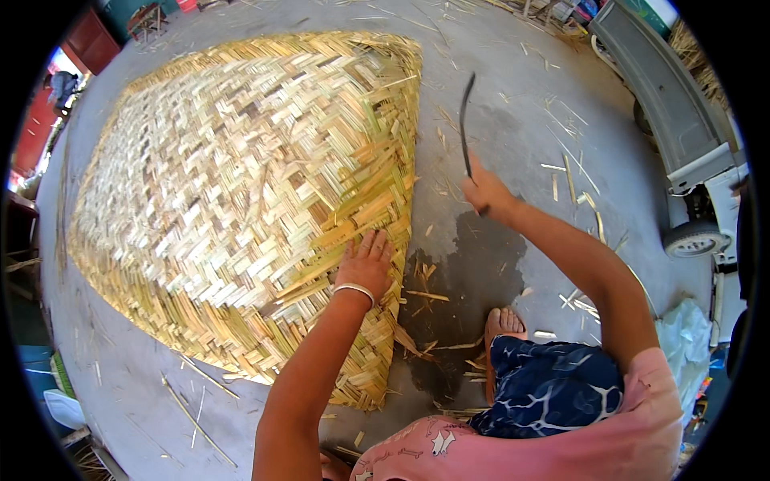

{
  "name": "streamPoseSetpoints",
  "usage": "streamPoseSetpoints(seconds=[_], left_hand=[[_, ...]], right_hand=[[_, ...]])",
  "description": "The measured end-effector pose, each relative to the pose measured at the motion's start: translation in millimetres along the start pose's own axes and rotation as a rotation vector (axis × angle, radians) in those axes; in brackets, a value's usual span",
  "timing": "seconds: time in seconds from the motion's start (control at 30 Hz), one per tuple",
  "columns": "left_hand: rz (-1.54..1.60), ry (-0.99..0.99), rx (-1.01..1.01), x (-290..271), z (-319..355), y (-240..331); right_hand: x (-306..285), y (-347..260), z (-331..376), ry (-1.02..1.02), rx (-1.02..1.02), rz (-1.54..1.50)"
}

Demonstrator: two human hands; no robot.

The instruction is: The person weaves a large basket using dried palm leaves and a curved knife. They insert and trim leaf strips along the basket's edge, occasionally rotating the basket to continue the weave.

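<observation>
A large mat [216, 176] woven from flat yellow-green and pale strips lies on the concrete floor, filling the left and middle of the head view. My left hand [367, 261] rests flat on it near its right edge, fingers spread over the strips; a pale bangle circles that wrist. To the right, above the floor and apart from the mat, my right hand [488, 191] is wrapped round a thin, dark, slightly curved blade-like tool [464, 120]. The tool points away from me, and its lower end shows just below my fist.
A dark wet patch [473, 272] marks the floor beside the mat's right edge, near my sandalled foot [505, 322]. Loose strips [571, 178] are scattered at right. A grey truck [666, 96] stands far right, above a pale plastic sheet [684, 341]. Another person [62, 88] is at far left.
</observation>
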State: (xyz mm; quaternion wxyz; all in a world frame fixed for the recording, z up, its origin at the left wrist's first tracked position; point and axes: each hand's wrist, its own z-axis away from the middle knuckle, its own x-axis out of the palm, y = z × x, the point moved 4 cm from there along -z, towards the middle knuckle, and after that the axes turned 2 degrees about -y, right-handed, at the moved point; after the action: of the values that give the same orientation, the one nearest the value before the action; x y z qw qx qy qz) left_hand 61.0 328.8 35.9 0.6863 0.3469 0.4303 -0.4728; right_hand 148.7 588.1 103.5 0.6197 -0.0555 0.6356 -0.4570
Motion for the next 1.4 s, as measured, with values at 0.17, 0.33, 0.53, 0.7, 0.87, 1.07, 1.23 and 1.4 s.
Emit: streamPoseSetpoints(seconds=[0.17, 0.33, 0.53, 0.7, 0.87, 1.07, 1.23, 1.4], left_hand=[[-0.014, 0.156, -0.122, -2, -3, 10], [0.031, 0.337, -0.052, -49, -37, 49], [0.076, 0.711, -0.239, -84, -115, -7], [0.256, 0.669, -0.242, -23, -144, -44], [0.213, 0.765, -0.189, -8, -146, -47], [0.259, 0.715, -0.306, -9, -147, -49], [0.250, 0.625, -0.359, -10, -154, -52], [0.269, 0.576, -0.371, -9, -155, -54]], right_hand=[[17, -49, -113, -0.005, 0.005, 0.184], [61, -47, -177, -0.196, 0.018, 0.421], [91, -35, -210, -0.253, -0.113, 0.429], [87, -24, -211, -0.172, -0.230, 0.322], [89, -16, -213, -0.141, -0.247, 0.282], [74, -13, -215, -0.099, -0.247, 0.180], [31, -1, -230, 0.055, -0.392, 0.309], [21, 10, -287, 0.155, -0.449, 0.478]])
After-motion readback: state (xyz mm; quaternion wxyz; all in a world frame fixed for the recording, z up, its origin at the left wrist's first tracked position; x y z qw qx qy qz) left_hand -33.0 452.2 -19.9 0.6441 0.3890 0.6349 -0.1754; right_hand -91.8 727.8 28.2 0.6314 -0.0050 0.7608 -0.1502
